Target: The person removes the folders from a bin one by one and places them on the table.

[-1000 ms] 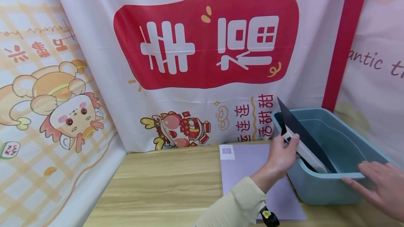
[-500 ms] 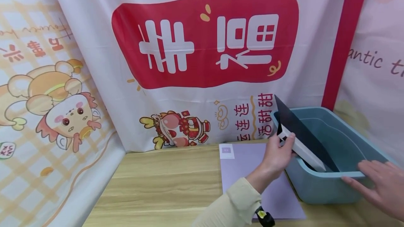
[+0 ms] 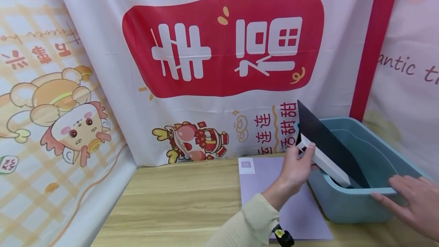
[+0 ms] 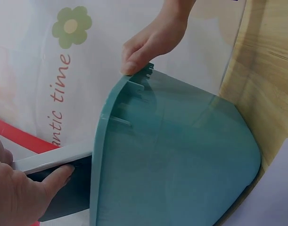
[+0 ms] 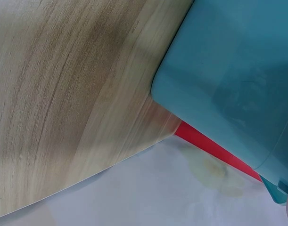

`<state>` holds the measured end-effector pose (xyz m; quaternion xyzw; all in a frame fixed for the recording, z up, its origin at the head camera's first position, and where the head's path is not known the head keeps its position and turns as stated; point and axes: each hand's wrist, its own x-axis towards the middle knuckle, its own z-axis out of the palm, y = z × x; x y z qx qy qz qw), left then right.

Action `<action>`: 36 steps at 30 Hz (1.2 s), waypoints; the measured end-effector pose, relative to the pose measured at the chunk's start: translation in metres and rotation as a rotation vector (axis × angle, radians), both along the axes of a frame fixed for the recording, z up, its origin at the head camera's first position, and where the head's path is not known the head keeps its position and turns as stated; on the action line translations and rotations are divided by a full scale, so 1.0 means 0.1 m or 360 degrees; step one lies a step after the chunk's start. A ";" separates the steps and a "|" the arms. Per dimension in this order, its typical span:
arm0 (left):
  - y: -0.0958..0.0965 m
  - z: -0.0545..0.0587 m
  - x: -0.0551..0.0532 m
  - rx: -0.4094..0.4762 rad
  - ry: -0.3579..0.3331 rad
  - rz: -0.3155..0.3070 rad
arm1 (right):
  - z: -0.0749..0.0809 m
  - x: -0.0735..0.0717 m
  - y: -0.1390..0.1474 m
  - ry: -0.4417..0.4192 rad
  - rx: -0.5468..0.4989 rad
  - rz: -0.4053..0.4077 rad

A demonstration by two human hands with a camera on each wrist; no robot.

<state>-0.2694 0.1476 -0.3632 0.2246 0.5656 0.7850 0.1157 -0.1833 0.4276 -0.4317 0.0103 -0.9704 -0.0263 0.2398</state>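
Observation:
My left hand [image 3: 293, 170] grips a flat item with a broad black panel [image 3: 326, 142] and a thick white edge [image 3: 330, 166]; its kind is unclear. The item leans over the near-left rim of a blue-green plastic bin [image 3: 353, 209], its lower end inside. In the left wrist view, the thumb of that hand [image 4: 16, 195] presses on the dark face beside the white strip [image 4: 54, 157]. On the bin's front rim, my right hand [image 3: 411, 203] holds on, fingers over the edge and thumb outside. The right wrist view shows mostly the bin's side [image 5: 228, 80].
A flat lilac sheet or folder [image 3: 271, 193] with a white label lies left of the bin on the wood-grain table [image 3: 171, 197]. Printed cloth [image 3: 219, 48] hangs behind and on both sides, close to the bin's far side.
My left hand has shifted left and slightly up, drawing the black-and-white item a little way up along the bin's rim. The right hand and the bin stay in place.

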 end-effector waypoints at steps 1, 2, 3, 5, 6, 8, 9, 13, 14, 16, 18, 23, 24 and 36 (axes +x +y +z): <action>-0.01 0.01 0.00 0.0000 0.0003 -0.0001 | 0.00 0.00 0.00 0.0006 -0.0001 0.0001; -0.01 0.02 0.00 -0.0001 0.0007 -0.0003 | 0.00 0.00 0.00 0.0011 0.0000 0.0001; -0.02 0.03 0.01 -0.0006 0.0009 -0.0006 | 0.00 0.00 0.00 0.0008 0.0001 0.0000; -0.04 0.05 0.01 -0.0005 0.0009 -0.0012 | 0.01 0.00 0.00 0.0007 0.0002 -0.0002; -0.05 0.06 0.02 -0.0006 0.0009 -0.0011 | 0.01 0.00 0.00 0.0007 0.0003 -0.0002; -0.06 0.07 0.02 -0.0002 0.0008 -0.0013 | 0.00 0.00 0.00 0.0005 0.0004 0.0002; -0.07 0.07 0.03 -0.0004 0.0008 -0.0009 | 0.00 0.00 0.00 0.0008 0.0003 0.0005; -0.11 0.09 0.03 0.0001 -0.0005 0.0020 | -0.02 0.00 0.00 0.0007 -0.0009 0.0013; -0.12 0.09 0.03 0.0008 -0.0004 0.0029 | -0.02 0.00 0.00 0.0015 -0.0013 0.0014; -0.13 0.10 0.03 0.0020 -0.0008 0.0051 | -0.03 0.00 0.00 0.0014 -0.0016 0.0013; -0.14 0.12 0.02 0.0040 -0.0004 0.0062 | -0.02 0.00 0.00 0.0023 -0.0017 0.0012; -0.17 0.15 0.02 0.0062 0.0023 0.0093 | -0.01 -0.01 -0.01 0.0026 -0.0024 0.0008; -0.17 0.16 0.02 0.0057 0.0023 0.0100 | 0.00 -0.01 -0.01 0.0020 -0.0022 0.0006; -0.27 0.25 0.05 0.0111 0.0031 0.0163 | 0.04 0.00 0.00 -0.0172 -0.0008 -0.0025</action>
